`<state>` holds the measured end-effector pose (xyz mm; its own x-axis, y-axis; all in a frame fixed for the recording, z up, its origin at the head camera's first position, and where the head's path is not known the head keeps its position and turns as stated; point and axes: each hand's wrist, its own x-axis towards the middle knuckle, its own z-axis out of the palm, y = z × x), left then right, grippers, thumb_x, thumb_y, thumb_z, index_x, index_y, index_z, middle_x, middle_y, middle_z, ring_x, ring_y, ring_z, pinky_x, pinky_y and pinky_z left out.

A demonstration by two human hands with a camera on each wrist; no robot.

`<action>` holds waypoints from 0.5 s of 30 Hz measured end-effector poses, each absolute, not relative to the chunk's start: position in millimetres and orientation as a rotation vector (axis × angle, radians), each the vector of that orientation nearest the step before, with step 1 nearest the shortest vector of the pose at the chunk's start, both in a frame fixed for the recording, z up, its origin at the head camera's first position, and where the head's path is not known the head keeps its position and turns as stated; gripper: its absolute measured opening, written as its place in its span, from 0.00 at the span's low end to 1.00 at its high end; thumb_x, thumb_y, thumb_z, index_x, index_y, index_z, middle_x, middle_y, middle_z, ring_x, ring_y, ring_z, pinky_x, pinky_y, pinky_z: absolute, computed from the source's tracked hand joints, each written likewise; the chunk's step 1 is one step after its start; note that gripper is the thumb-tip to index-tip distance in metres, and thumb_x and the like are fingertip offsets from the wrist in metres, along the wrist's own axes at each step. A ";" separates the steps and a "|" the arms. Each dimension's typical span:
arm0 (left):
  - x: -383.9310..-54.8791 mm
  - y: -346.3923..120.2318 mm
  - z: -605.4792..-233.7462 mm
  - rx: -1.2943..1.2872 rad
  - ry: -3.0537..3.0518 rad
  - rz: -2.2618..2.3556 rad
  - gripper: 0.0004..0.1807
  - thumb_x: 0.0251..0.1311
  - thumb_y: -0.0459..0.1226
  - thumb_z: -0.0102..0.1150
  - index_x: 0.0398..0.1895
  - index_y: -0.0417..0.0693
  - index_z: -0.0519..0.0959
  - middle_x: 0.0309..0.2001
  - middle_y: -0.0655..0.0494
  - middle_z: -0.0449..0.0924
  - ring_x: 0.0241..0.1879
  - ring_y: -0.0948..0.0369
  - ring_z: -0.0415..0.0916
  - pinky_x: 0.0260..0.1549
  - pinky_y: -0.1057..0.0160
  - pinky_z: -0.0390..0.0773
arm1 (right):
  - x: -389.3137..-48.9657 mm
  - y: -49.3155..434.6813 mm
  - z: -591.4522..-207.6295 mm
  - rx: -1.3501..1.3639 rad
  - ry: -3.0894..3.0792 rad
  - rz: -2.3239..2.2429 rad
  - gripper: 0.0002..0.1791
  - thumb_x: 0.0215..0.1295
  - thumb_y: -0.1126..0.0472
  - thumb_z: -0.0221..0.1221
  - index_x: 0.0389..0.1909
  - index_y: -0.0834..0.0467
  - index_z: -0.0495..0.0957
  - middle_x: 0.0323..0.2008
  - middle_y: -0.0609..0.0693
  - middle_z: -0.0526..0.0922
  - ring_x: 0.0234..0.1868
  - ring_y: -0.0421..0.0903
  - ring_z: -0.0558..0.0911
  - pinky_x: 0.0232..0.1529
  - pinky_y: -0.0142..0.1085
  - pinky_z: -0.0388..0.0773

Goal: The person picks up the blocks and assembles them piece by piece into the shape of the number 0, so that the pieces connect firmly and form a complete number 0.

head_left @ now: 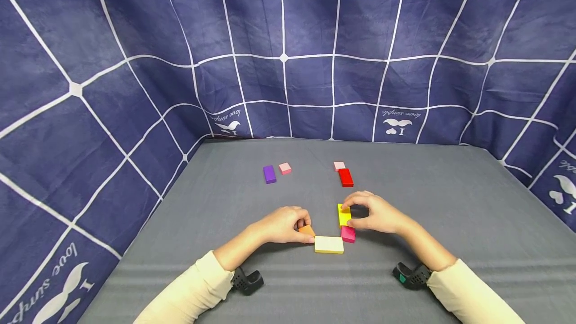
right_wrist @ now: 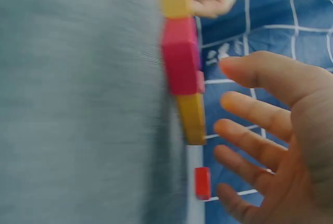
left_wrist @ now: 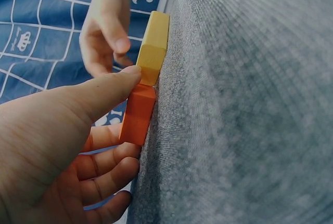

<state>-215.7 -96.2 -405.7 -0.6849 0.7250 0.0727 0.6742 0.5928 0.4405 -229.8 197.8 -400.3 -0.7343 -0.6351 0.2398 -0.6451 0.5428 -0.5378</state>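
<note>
My left hand [head_left: 282,225] pinches an orange block [left_wrist: 138,114] between thumb and fingers. The thumb tip lies where that block meets a pale yellow block [head_left: 329,245]. To the right a crimson block [head_left: 348,234] sits at the pale yellow block's corner, and a bright yellow block [head_left: 344,218] extends away from it. My right hand [head_left: 378,214] hovers by the bright yellow block, thumb and index finger overlapping it in the head view. In the right wrist view its fingers are spread and apart from the blocks, holding nothing.
Farther back lie a purple block [head_left: 270,174], a small pink block [head_left: 285,168], a second pink block [head_left: 339,166] and a red block [head_left: 346,178]. All rest on a grey-covered table [head_left: 225,274]. A blue checked curtain [head_left: 310,79] encloses the back and sides.
</note>
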 end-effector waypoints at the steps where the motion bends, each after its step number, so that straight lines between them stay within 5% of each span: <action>1: -216.3 -96.5 -405.5 1.194 2.698 0.675 0.15 0.54 0.50 0.70 0.34 0.52 0.77 0.28 0.65 0.71 0.28 0.69 0.66 0.29 0.71 0.68 | -226.2 198.4 -402.0 1.132 -2.729 0.952 0.16 0.53 0.59 0.70 0.44 0.52 0.82 0.48 0.44 0.80 0.51 0.46 0.75 0.53 0.48 0.73; 15: -215.6 -95.2 -403.5 1.167 2.702 0.647 0.15 0.55 0.51 0.69 0.34 0.53 0.77 0.28 0.64 0.71 0.28 0.69 0.66 0.30 0.70 0.68 | -214.4 202.0 -414.9 1.117 -2.729 0.962 0.16 0.57 0.57 0.69 0.47 0.53 0.82 0.53 0.50 0.79 0.55 0.51 0.74 0.54 0.49 0.73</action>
<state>-215.6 -95.2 -403.5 -0.6933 0.7188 0.0510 0.6640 0.6097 0.4330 -214.4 202.0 -414.9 -0.7398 -0.6213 0.2582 -0.6458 0.5484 -0.5312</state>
